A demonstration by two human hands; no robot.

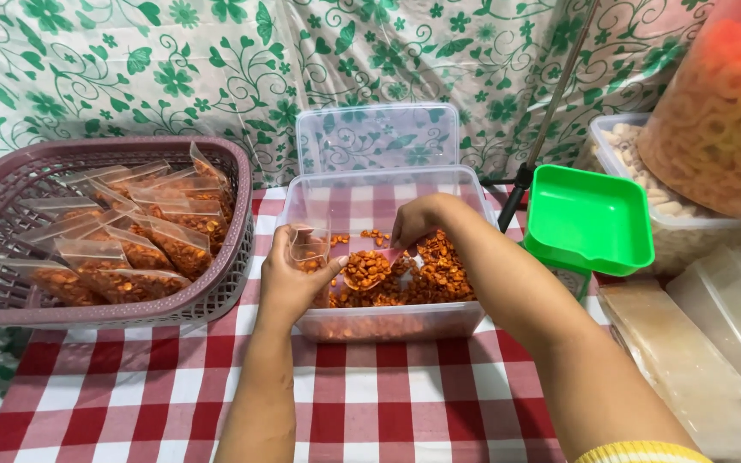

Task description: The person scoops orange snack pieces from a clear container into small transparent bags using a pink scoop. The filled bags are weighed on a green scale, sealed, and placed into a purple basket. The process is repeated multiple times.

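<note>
A clear plastic tub point(388, 324) sits in the middle of the table, partly filled with small orange-brown snack pieces point(439, 274). My left hand point(293, 279) holds a small clear plastic bag point(309, 249) open over the tub's left side. My right hand point(418, 223) reaches into the tub and grips a pale scoop point(369, 270) loaded with the snack, its tip close to the bag's mouth.
A mauve basket point(216, 296) at the left holds several filled bags point(143, 249). The tub's lid point(377, 137) leans behind it. A green square dish point(589, 219), a big bag of orange rings point(722, 120), another tub and stacked clear boxes point(713, 343) crowd the right.
</note>
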